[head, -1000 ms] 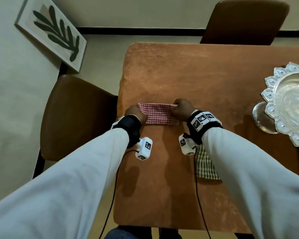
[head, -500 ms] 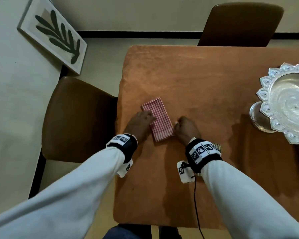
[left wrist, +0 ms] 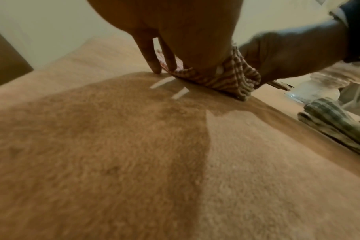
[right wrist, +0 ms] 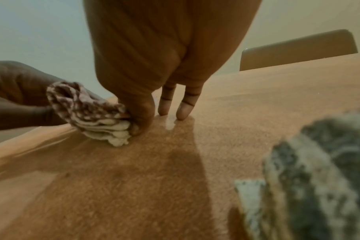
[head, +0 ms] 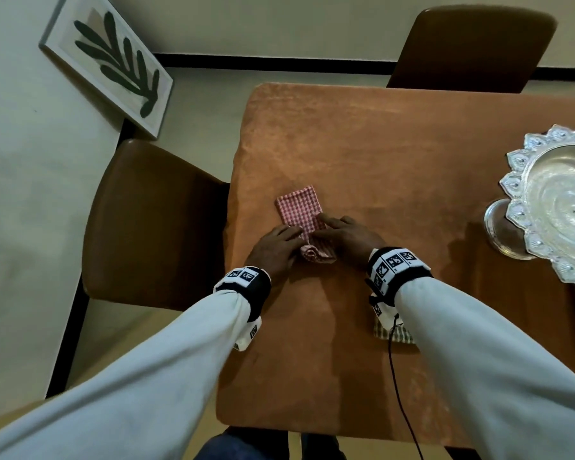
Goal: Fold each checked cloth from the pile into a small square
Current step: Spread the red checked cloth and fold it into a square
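Note:
A red checked cloth (head: 300, 207), folded to a narrow strip, lies on the orange-brown table (head: 395, 144) with its far end flat. Its near end (head: 316, 252) is lifted and curled between both hands. My left hand (head: 274, 247) pinches that end from the left, thumb on the fabric (left wrist: 218, 76). From the right, my right hand (head: 346, 235) pinches the same end between thumb and fingers; the layered edge (right wrist: 105, 126) shows in the right wrist view. A folded green checked cloth (head: 392, 333) lies under my right wrist.
A silver scalloped bowl on a stand (head: 558, 207) sits at the table's right edge. A brown chair (head: 153, 224) stands left of the table, another (head: 472, 48) at the far side. A framed leaf print (head: 110, 61) leans against the left wall.
The red cloth went from lying crosswise between my hands to lying lengthwise away from me. Both hands moved to its near end and raised it off the table.

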A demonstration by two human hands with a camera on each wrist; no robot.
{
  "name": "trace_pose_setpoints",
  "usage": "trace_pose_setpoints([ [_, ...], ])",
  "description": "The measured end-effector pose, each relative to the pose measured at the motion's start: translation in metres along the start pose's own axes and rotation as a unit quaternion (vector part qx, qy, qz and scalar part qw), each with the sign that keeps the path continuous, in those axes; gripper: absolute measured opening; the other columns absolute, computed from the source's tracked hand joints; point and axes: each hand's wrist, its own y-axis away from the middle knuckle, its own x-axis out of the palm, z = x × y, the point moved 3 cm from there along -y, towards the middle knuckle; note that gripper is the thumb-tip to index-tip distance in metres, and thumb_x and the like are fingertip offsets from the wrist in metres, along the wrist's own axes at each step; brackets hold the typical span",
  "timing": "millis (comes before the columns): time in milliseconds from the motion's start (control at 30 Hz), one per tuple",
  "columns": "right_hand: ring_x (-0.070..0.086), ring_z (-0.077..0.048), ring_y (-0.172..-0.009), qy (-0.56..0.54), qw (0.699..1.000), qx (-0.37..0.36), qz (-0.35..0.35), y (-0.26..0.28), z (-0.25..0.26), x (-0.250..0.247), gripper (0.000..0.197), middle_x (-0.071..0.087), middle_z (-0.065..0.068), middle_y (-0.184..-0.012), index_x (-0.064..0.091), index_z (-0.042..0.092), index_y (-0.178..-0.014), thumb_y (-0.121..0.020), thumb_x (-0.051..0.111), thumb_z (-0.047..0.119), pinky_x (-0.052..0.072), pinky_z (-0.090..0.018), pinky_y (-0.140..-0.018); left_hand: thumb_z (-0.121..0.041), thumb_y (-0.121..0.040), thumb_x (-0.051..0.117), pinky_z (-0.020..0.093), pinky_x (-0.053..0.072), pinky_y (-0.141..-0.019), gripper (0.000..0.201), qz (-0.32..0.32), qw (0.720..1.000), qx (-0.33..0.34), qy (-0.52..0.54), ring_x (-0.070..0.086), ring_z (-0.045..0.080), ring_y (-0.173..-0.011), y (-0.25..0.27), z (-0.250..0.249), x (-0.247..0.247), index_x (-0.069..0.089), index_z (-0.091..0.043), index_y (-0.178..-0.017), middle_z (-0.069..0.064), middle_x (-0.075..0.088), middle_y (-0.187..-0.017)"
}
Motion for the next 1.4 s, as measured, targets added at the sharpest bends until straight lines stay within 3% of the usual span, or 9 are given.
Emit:
trace_pose_setpoints([
  [200, 0.015, -0.028, -0.145, 0.023, 0.998, -0.035, 0.045, 0.015, 0.023, 0.015, 0.088, 0.005, 0.01, -0.164, 0.017, 0.038, -0.154, -0.084, 0.071, 0.032, 0.025, -0.053, -0.111, 0.0, -0.089, 0.054, 0.028, 0.026, -0.118, 0.054, -0.022, 0.978, -0.069, 0.197, 0.041, 0.02, -0.139, 0.033, 0.025, 0.002, 0.051, -0.014, -0.141, 0.007, 0.05, -0.146],
  [333, 0.029, -0.028, -0.135, -0.073, 0.996, 0.003, -0.052, 0.012, 0.025, 0.034, 0.059, 0.032, 0.01, -0.157, 0.044, 0.033, -0.144, -0.088, 0.064, 0.034, 0.029, -0.046, -0.103, -0.014, -0.09, 0.055, 0.031, 0.035, -0.107, 0.039, -0.032, 0.975, -0.072, 0.208, 0.052, 0.025, -0.124, 0.03, 0.022, -0.004, 0.062, -0.012, -0.129, 0.008, 0.062, -0.131],
  [500, 0.061, -0.022, -0.105, -0.393, 0.897, 0.111, -0.17, -0.014, 0.017, 0.047, 0.036, 0.069, -0.003, -0.116, 0.066, 0.023, -0.119, -0.085, 0.054, 0.022, 0.051, -0.043, -0.092, -0.043, -0.089, 0.054, 0.033, 0.05, -0.088, 0.041, -0.075, 0.912, -0.219, 0.339, 0.065, 0.02, -0.1, 0.008, 0.027, -0.002, 0.07, -0.014, -0.113, 0.003, 0.072, -0.109],
  [700, 0.061, -0.026, -0.078, -0.424, 0.857, 0.213, -0.2, -0.04, 0.014, 0.031, 0.025, 0.067, -0.008, -0.086, 0.064, 0.01, -0.09, -0.096, 0.055, 0.031, 0.043, -0.031, -0.066, -0.038, -0.094, 0.056, 0.03, 0.046, -0.069, 0.029, -0.101, 0.879, -0.332, 0.328, 0.065, 0.029, -0.085, -0.011, 0.029, 0.003, 0.068, -0.012, -0.091, 0.01, 0.071, -0.089],
  [833, 0.063, -0.021, -0.083, -0.421, 0.854, 0.225, -0.208, -0.042, 0.02, 0.034, 0.032, 0.069, -0.001, -0.094, 0.062, 0.02, -0.097, -0.088, 0.055, 0.05, 0.049, -0.032, -0.069, -0.035, -0.096, 0.054, 0.028, 0.047, -0.077, 0.025, -0.128, 0.868, -0.357, 0.32, 0.063, 0.025, -0.094, -0.016, 0.026, -0.001, 0.064, -0.015, -0.109, 0.007, 0.069, -0.106],
  [1033, 0.066, -0.028, -0.087, -0.355, 0.873, 0.229, -0.245, -0.041, 0.02, 0.024, 0.026, 0.071, -0.01, -0.103, 0.062, 0.014, -0.111, -0.094, 0.056, 0.034, 0.056, -0.039, -0.076, -0.039, -0.097, 0.052, 0.038, 0.055, -0.08, 0.026, -0.126, 0.867, -0.37, 0.31, 0.064, 0.026, -0.091, -0.023, 0.024, -0.007, 0.061, -0.016, -0.105, 0.006, 0.069, -0.103],
  [1233, 0.056, -0.029, -0.097, -0.265, 0.891, 0.285, -0.232, -0.032, 0.027, -0.001, 0.031, 0.059, -0.016, -0.121, 0.049, 0.009, -0.121, -0.097, 0.049, 0.029, 0.046, -0.038, -0.079, -0.039, -0.098, 0.049, 0.031, 0.042, -0.066, 0.031, -0.114, 0.856, -0.432, 0.26, 0.064, 0.035, -0.089, -0.025, 0.02, -0.017, 0.053, -0.01, -0.109, 0.015, 0.067, -0.106],
  [1333, 0.018, -0.033, -0.147, -0.11, 0.954, 0.164, -0.225, -0.027, 0.059, 0.005, 0.056, 0.022, -0.015, -0.159, 0.024, 0.007, -0.15, -0.1, 0.034, 0.028, 0.014, -0.052, -0.118, -0.033, -0.097, 0.049, 0.034, 0.048, -0.067, 0.022, -0.138, 0.875, -0.394, 0.245, 0.064, 0.032, -0.087, -0.021, 0.014, -0.021, 0.047, -0.015, -0.109, 0.011, 0.065, -0.106],
  [1400, -0.006, -0.028, -0.151, -0.025, 0.979, 0.084, -0.181, -0.034, 0.075, 0.026, 0.062, 0.002, -0.011, -0.164, 0.009, 0.01, -0.156, -0.1, 0.023, 0.031, -0.009, -0.052, -0.119, -0.03, -0.095, 0.05, 0.039, 0.052, -0.074, 0.019, -0.121, 0.897, -0.36, 0.228, 0.063, 0.033, -0.092, -0.021, 0.015, -0.017, 0.045, -0.016, -0.108, 0.01, 0.064, -0.109],
])
